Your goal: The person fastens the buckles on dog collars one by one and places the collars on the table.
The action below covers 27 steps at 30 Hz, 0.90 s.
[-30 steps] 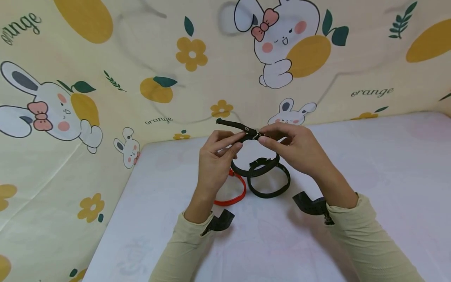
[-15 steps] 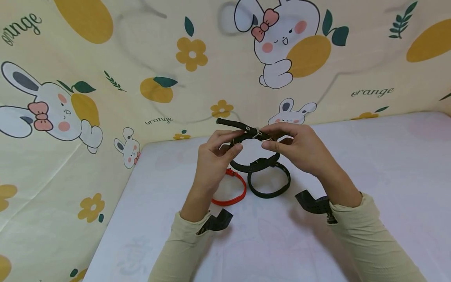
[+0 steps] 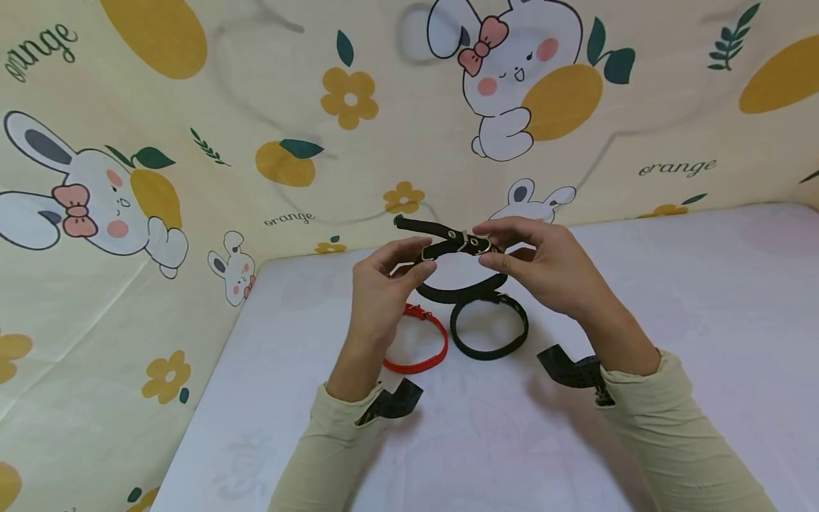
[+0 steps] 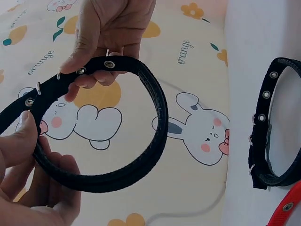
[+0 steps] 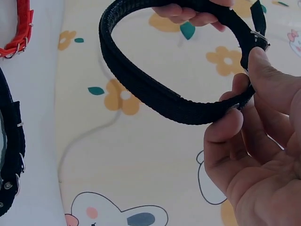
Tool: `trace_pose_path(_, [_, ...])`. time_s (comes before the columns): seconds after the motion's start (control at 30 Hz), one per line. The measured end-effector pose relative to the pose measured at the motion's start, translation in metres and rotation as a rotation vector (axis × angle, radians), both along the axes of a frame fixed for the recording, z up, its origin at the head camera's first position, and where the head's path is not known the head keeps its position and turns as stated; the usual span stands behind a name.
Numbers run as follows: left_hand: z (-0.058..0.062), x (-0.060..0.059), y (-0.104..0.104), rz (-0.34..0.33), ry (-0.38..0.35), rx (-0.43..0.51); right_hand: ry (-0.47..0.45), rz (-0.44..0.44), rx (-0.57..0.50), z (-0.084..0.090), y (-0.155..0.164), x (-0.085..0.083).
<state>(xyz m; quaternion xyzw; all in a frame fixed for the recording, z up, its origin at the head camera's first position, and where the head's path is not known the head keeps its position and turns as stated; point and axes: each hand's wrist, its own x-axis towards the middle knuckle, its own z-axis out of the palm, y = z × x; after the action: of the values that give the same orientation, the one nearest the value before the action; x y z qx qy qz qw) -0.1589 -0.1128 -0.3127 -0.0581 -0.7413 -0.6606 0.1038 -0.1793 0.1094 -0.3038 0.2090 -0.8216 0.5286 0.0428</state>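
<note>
A black buckled collar (image 3: 457,294) is held up in both hands, fastened into a loop. Metal eyelets and a buckle (image 3: 462,239) show along its top, and its free strap end (image 3: 419,225) points left. My left hand (image 3: 384,291) pinches the loop's left side between thumb and fingers. On the other side, beside the buckle, my right hand (image 3: 544,270) pinches the band. Fingers cover part of the collar in the right wrist view, where its plain band (image 5: 155,101) curves towards the right hand (image 5: 263,141).
Below the hands, a second black collar (image 3: 489,355) and a red collar (image 3: 416,368) lie side by side on the white table (image 3: 473,441). A cloth (image 3: 397,107) printed with rabbits and oranges hangs behind. Black straps (image 3: 572,370) stick out at both cuffs.
Both hands have spread slightly apart, the left going left and the right going right. The held collar's lower edge has risen, uncovering more of the black collar on the table.
</note>
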Motion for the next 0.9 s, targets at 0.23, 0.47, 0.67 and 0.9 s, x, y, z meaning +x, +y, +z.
trace_pose_path(0.23, [0.0029, -0.0007, -0.0023, 0.062, 0.008, 0.08, -0.012, -0.035, 0.005, 0.0013, 0.001, 0.0005])
trace_pose_path(0.47, [0.0012, -0.0022, -0.0024, 0.051, -0.019, 0.12, -0.024, -0.033, 0.013, 0.0002, 0.0004, -0.0005])
trace_pose_path(0.67, [-0.0011, -0.0015, -0.0007, 0.033, -0.039, 0.136, -0.058, 0.001, 0.037, -0.002, 0.0015, -0.0012])
trace_pose_path(0.9, [-0.0019, -0.0019, 0.0016, 0.053, -0.027, 0.128, -0.057, 0.022, 0.095, -0.0038, 0.0022, -0.0038])
